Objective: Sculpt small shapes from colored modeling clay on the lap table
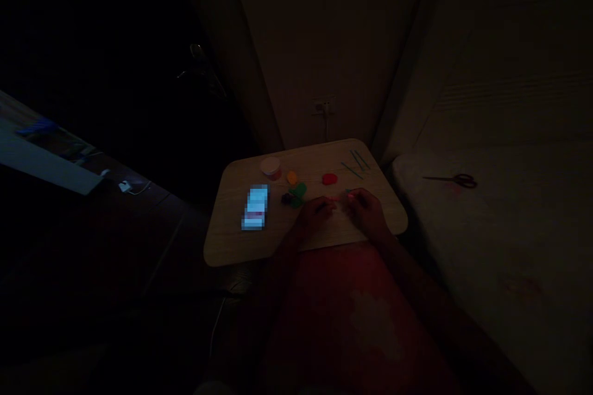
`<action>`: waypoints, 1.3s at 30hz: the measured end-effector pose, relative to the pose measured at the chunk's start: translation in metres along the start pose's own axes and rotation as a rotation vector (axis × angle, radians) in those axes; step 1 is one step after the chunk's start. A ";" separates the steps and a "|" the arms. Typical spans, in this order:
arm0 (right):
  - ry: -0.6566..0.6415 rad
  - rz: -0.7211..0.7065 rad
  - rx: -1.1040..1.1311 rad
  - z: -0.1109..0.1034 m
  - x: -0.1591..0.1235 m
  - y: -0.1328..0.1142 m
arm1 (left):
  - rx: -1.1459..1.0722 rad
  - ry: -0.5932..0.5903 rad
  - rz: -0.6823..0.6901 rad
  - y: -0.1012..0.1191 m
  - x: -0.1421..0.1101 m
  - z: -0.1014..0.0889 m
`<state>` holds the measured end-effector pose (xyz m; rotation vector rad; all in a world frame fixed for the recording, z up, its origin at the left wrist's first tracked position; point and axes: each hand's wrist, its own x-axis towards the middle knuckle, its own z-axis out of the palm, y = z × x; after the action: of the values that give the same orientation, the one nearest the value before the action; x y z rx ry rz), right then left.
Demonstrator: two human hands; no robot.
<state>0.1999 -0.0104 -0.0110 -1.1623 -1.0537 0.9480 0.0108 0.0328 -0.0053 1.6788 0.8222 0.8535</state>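
Note:
The light is dim and much detail is lost. My left hand [319, 211] rests over the small table with its fingers curled, close to a thin red strip [332, 199] that looks like modelling clay. Across from it, my right hand [365, 207] has its fingertips pinched at a small red piece [351, 195]; whether this joins the strip, I cannot tell. The tip of a teal stick [348, 191] shows beside those fingers. Beyond the hands lies a flat red lump [329, 179]. Green lump [299, 193], orange lump [291, 178] and dark lump [286, 199] sit left of them.
A lit phone [256, 207] lies on the left of the wooden table [222, 241]. Behind it stands a lidded tub [271, 168]. Several thin teal sticks [356, 163] lie at the back right. Scissors [454, 180] rest on the pale bed-like surface at right.

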 end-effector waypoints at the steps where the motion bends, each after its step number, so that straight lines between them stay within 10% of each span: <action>1: -0.023 0.011 -0.001 0.000 -0.001 0.000 | -0.004 0.002 -0.005 0.000 0.000 0.000; 39: 0.008 0.038 -0.115 0.003 -0.001 -0.008 | -0.059 0.022 -0.009 -0.003 0.002 -0.002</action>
<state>0.1973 -0.0120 -0.0034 -1.2836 -1.0948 0.9210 0.0101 0.0363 -0.0078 1.6155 0.8116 0.8835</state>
